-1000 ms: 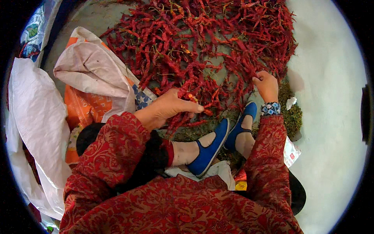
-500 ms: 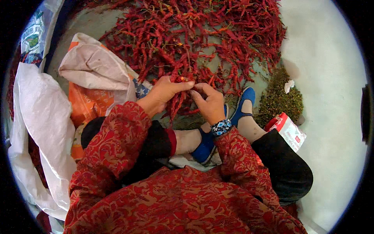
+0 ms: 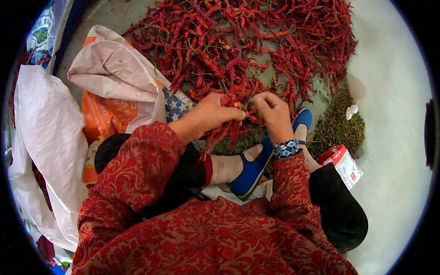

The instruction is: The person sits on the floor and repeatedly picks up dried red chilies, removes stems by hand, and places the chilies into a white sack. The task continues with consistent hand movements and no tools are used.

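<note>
A loose heap of dried red chillies (image 3: pixel 316 41) covers the floor in front of me. My left hand (image 3: pixel 208 114) is closed around a small bunch of dried chillies (image 3: pixel 228 134), whose tips hang down below the fingers. Close on its right, my right hand (image 3: pixel 273 115) has its fingers bent together in a pinch near the stem ends. What sits between those fingertips is too small and blurred to make out. A flowered band (image 3: pixel 286 149) circles the right cuff.
An orange and white woven sack (image 3: pixel 117 75) lies open at the left, beside a larger white sack (image 3: pixel 48 112). On the right, a mound of greenish stems (image 3: pixel 337 121) has a white scrap (image 3: pixel 351 112) on it. A red and white packet (image 3: pixel 346 167) lies by my right knee. My blue shoes (image 3: pixel 251 173) are below the hands.
Both hands have shifted to the right in the picture and moved slightly apart, the right hand drawing away from the bunch. The whole view has also shifted a little.
</note>
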